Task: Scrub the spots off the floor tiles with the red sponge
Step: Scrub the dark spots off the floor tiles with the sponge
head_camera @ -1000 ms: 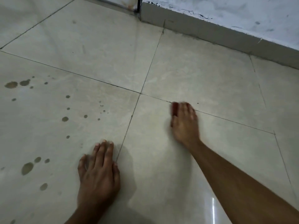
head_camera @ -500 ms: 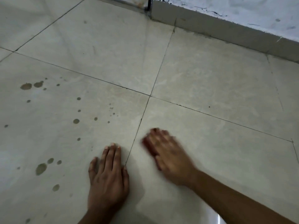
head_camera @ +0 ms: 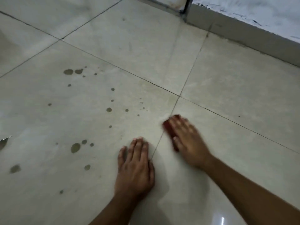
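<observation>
My right hand (head_camera: pixel 188 140) lies over the red sponge (head_camera: pixel 168 127) and holds it against the beige floor tile, just right of a grout line (head_camera: pixel 172 111). The hand is motion-blurred, and only the sponge's left edge shows beside the fingers and thumb. My left hand (head_camera: pixel 136 166) rests flat on the neighbouring tile, fingers straight, a little left of the same grout line. Several dark spots mark the left tile: a large one (head_camera: pixel 75 147), a pair farther back (head_camera: pixel 68 71) and small ones (head_camera: pixel 109 109) near the sponge.
A grey skirting and a scuffed white wall (head_camera: pixel 243 30) run along the back right. A dark door frame post (head_camera: pixel 183 7) stands at the top. A shiny metal object (head_camera: pixel 4 141) pokes in at the left edge.
My right hand has swept the sponge from the far grout line back and left to the line beside my left hand. The view has shifted, showing more spotted tile at left.
</observation>
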